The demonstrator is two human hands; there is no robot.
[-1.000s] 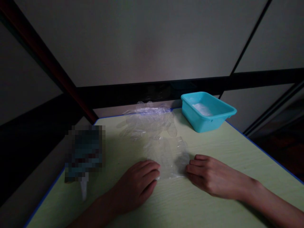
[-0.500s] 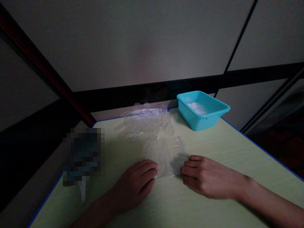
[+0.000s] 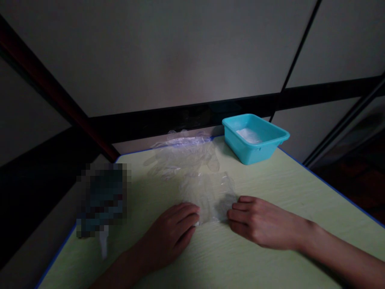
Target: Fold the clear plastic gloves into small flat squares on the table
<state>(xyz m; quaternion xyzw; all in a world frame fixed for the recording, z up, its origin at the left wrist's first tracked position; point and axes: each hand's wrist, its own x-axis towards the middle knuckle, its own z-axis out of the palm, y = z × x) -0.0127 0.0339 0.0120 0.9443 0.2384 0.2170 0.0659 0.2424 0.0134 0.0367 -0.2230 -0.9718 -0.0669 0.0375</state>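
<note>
A thin clear plastic glove (image 3: 207, 194) lies spread on the pale green table (image 3: 270, 192). My left hand (image 3: 173, 228) has its fingers closed on the near left corner of this glove. At the near right corner, my right hand (image 3: 258, 220) pinches the glove's edge with curled fingers. Just beyond lies a loose pile of clear plastic gloves (image 3: 183, 154), which reaches the table's back edge and touches or overlaps the spread one.
A turquoise basket (image 3: 255, 148) with something white inside stands at the back right of the table. On the left is a blurred-out object (image 3: 104, 200) with a white strip (image 3: 104, 243) hanging below it. Cabinet panels (image 3: 180, 56) rise behind the table.
The view has shifted very slightly. My right hand sits a touch further left and up in the picture, still at the glove's corner; my left hand has hardly moved.
</note>
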